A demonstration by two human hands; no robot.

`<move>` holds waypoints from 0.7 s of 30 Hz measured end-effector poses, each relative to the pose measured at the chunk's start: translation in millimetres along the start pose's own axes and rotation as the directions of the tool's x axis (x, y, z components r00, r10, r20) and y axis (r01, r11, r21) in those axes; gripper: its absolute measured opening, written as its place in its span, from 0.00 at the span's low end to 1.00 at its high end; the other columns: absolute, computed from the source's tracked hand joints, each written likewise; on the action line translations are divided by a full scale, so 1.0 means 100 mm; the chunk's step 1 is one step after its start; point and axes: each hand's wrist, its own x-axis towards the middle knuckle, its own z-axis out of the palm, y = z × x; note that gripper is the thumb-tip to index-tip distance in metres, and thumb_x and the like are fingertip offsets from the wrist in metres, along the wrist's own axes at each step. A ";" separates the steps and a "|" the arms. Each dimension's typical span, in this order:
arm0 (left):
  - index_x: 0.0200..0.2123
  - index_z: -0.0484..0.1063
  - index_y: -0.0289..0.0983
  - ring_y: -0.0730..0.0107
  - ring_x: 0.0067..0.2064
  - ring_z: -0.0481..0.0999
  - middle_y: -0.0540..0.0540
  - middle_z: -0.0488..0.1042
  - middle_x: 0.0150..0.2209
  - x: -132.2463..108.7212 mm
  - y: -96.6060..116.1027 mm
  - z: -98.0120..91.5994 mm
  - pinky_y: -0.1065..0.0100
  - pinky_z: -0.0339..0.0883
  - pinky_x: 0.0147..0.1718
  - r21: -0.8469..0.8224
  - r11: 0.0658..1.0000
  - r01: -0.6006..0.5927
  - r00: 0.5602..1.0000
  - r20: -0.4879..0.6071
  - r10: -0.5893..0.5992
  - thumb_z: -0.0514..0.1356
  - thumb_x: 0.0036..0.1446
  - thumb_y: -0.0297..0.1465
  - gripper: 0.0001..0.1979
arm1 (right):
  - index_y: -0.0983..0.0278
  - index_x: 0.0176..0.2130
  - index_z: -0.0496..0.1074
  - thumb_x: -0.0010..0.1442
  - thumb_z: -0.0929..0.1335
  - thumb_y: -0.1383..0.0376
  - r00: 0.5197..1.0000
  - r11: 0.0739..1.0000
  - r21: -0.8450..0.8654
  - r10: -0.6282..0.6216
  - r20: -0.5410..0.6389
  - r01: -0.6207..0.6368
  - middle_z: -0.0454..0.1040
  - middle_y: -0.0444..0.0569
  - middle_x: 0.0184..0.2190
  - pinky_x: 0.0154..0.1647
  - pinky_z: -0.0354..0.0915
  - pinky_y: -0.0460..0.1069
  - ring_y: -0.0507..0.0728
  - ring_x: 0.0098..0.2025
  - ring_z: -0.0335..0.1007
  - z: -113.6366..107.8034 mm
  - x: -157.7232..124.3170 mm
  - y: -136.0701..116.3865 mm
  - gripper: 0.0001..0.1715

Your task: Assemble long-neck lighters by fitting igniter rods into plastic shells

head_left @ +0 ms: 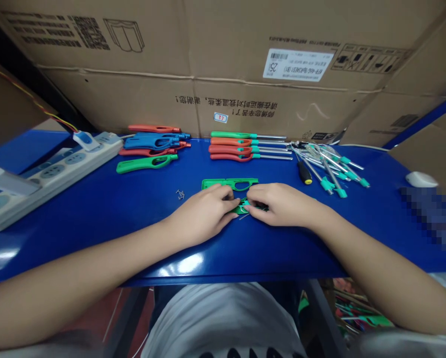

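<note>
A small green part [244,207] lies on the blue table [96,214], just in front of the green shell [223,183] and almost touching its near edge. Both hands meet on it. The left hand [204,213] comes in from the left of the shell, palm down, its fingers [233,203] bent and drawn together, the tips closed on the left end of the part. The right hand [280,205] mirrors it from the right, its fingers [253,205] curled tight and pinching the other end, so most of the part is hidden between the fingertips. A tiny metal clip [180,194] sits just left of the shell. Behind the shell lies a row of green and red lighters [245,147] with metal tubes. Behind and left of the shell is a cluster of red, blue and green handles [152,145]. Right of the shell is a loose pile of teal-tipped metal tubes [332,169], with a black screwdriver [304,172] at its near edge. Far left of the shell is a white power strip [54,171], and cardboard boxes [223,74] stand well behind it.
</note>
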 end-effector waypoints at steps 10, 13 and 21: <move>0.49 0.78 0.35 0.57 0.46 0.77 0.40 0.76 0.44 -0.03 -0.02 -0.04 0.58 0.73 0.47 0.001 1.000 0.020 1.000 -0.009 -0.020 0.60 0.66 0.31 0.11 | 0.62 0.27 0.60 0.64 0.66 0.59 0.992 0.994 0.001 0.106 -0.067 -0.106 0.67 0.43 0.25 0.29 0.48 0.48 0.52 0.28 0.58 0.07 0.03 -0.06 0.17; 0.47 0.79 0.35 0.60 0.44 0.77 0.42 0.76 0.42 -0.03 -0.01 -0.04 0.60 0.73 0.45 0.016 0.999 0.030 1.000 -0.001 -0.030 0.60 0.67 0.31 0.10 | 0.62 0.26 0.59 0.63 0.67 0.59 0.990 0.993 0.022 0.119 -0.076 -0.118 0.65 0.42 0.24 0.30 0.48 0.48 0.51 0.27 0.57 0.10 0.04 -0.04 0.18; 0.41 0.78 0.31 0.54 0.44 0.73 0.40 0.73 0.41 -0.03 0.15 -0.08 0.60 0.70 0.34 0.344 0.933 -0.106 0.979 0.199 0.038 0.52 0.70 0.26 0.14 | 0.62 0.25 0.58 0.61 0.67 0.60 0.984 0.986 0.022 0.164 -0.075 -0.163 0.64 0.42 0.23 0.29 0.46 0.48 0.51 0.26 0.54 0.10 0.08 -0.06 0.18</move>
